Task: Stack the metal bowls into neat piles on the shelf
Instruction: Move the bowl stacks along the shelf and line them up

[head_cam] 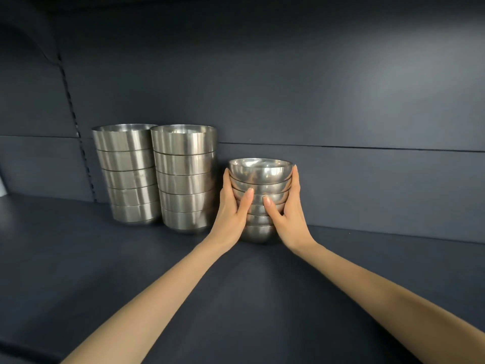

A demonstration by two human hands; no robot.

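Steel bowl pile [261,177] stands near the shelf's [105,258] back edge, just right of a taller pile [185,177], with left hand [231,214] and right hand [287,214] both gripping its sides, thumbs in front; probably stiff, slick and tippy, so hold mid-height on both sides.

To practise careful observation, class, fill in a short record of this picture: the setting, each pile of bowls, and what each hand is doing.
setting: a dark shelf
left pile: five straight-sided metal bowls, nested
middle pile: five matching bowls, close beside the left pile
small pile: smaller round bowls, shorter, right of the others
left hand: grips the small pile's left side, thumb in front
right hand: grips its right side, thumb in front
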